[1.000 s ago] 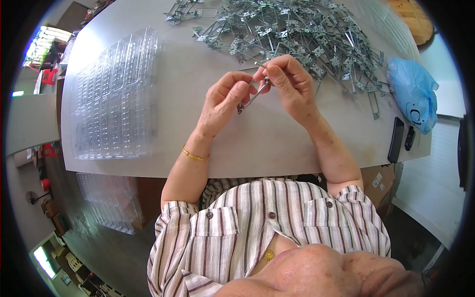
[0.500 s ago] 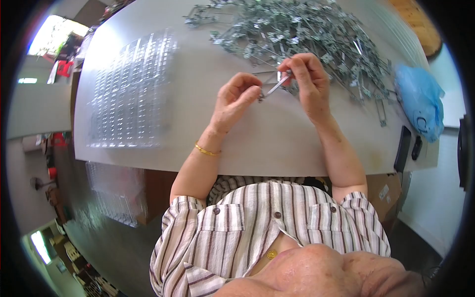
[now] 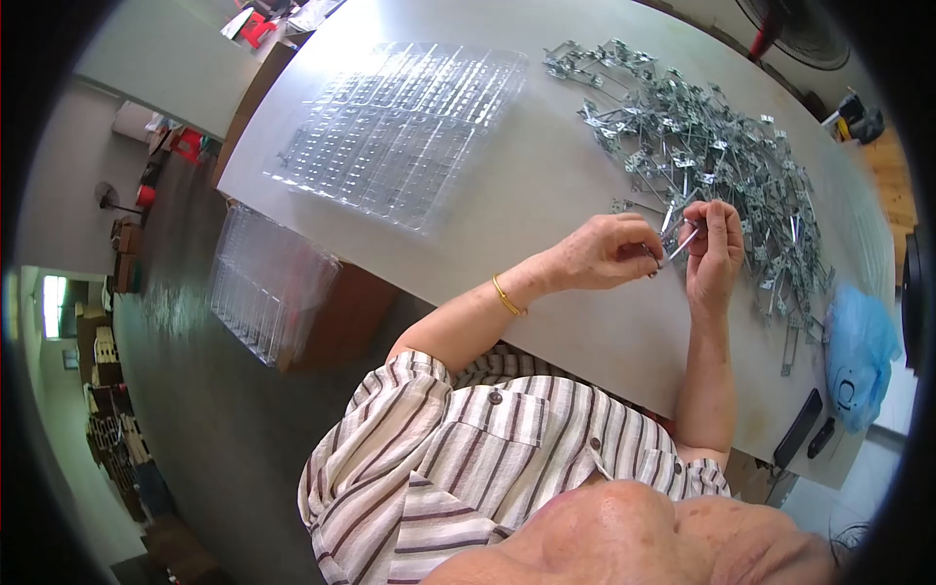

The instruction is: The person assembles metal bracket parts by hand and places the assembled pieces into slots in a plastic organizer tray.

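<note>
My left hand (image 3: 604,253) pinches the lower end of a thin metal rod part (image 3: 683,244), fingers closed near a small fitting. Its other end sits between the thumb and fingers of my right hand (image 3: 715,255), also closed. The rod slants up to the right, held above the table. Just beyond both hands spreads a heap of metal bracket-and-rod pieces (image 3: 721,146), tangled together. How the rod's ends are shaped is mostly hidden by the fingertips.
Clear plastic blister trays (image 3: 390,132) lie on the grey table (image 3: 526,214) at the left. More clear trays (image 3: 268,278) are stacked below the table edge. A blue plastic bag (image 3: 860,361), a black phone-like object (image 3: 798,427) and a smaller black object (image 3: 822,439) rest at the right.
The head view has turned, so table and trays appear shifted right and tilted. Both hands still hold the rod part between them; my left hand now shows more of its back.
</note>
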